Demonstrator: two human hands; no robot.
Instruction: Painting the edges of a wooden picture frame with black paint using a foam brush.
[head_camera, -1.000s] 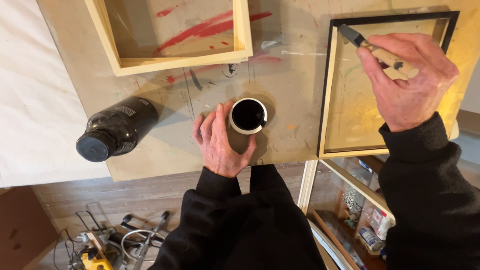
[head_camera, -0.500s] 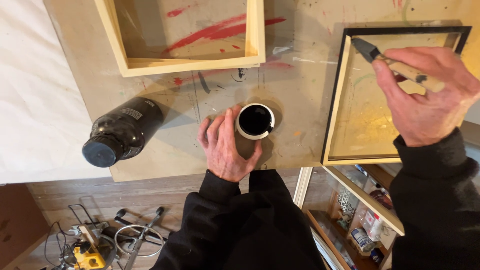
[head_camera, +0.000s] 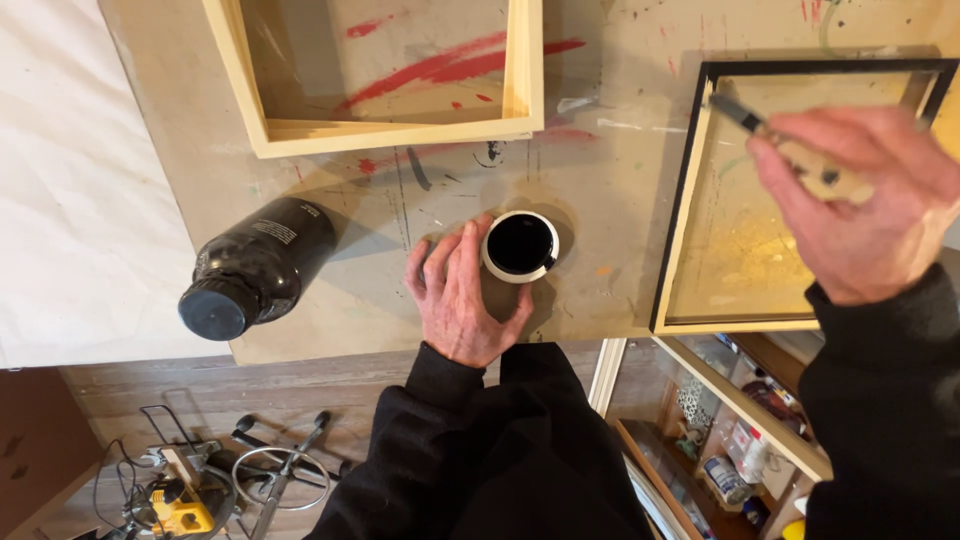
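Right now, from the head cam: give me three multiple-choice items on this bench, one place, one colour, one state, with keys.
1. Where is the cup relative to the left hand?
A. Just off its fingertips, toward the right frame
B. Inside the unpainted frame
C. On the floor

2. What colour is the paint in the cup?
A. Red
B. Black
C. Yellow

3. What state is the bottle in?
A. Upright, uncapped
B. Tipped over and spilling
C. Capped, cap end toward the camera

Answers:
1 A: the cup sits on the board, touching the left thumb and fingers.
2 B: its contents are black, like the painted edges of the frame under the right hand, which holds a brush.
3 C: a dark cap closes it, and no spill shows.
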